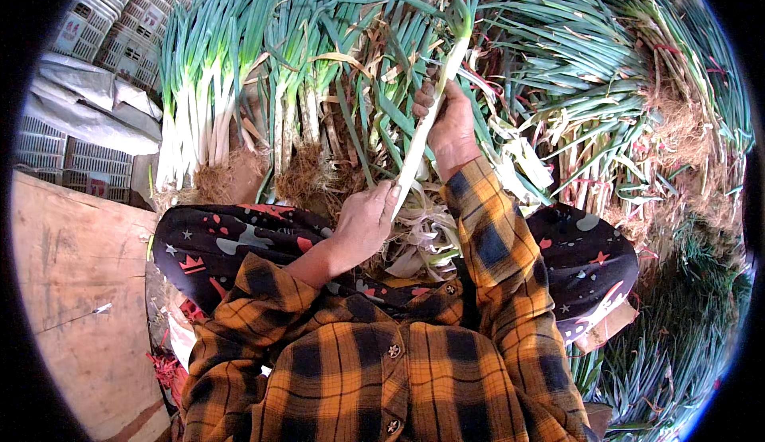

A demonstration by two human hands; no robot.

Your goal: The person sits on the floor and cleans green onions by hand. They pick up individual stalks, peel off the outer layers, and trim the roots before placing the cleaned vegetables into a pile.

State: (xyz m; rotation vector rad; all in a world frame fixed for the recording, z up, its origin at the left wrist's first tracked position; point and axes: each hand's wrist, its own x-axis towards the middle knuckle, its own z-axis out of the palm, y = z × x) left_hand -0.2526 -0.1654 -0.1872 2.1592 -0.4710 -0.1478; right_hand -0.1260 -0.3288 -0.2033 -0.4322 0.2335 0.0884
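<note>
A long white-stemmed green onion [425, 122] slants across the middle, its green leaves up and to the right. My right hand [449, 116] is closed round the middle of its stem. Lower down, my left hand [366, 221] grips the stem near the root end, thumb along it; the very tip is partly hidden by my fingers. Beneath my hands lie peeled pale skins and root scraps [425, 236]. Beyond my left knee, green onions with clean white stems [203, 107] lie side by side. Closer to the middle are green onions with soil-stained stems and brown roots [308, 125].
Bundles of green onions tied with red string [588, 185] are heaped at the right. Plastic crates [125, 30] stand at the upper left, with a white sheet [89, 104] over some. A wooden board [83, 287] is on the left, beside red strings [167, 373].
</note>
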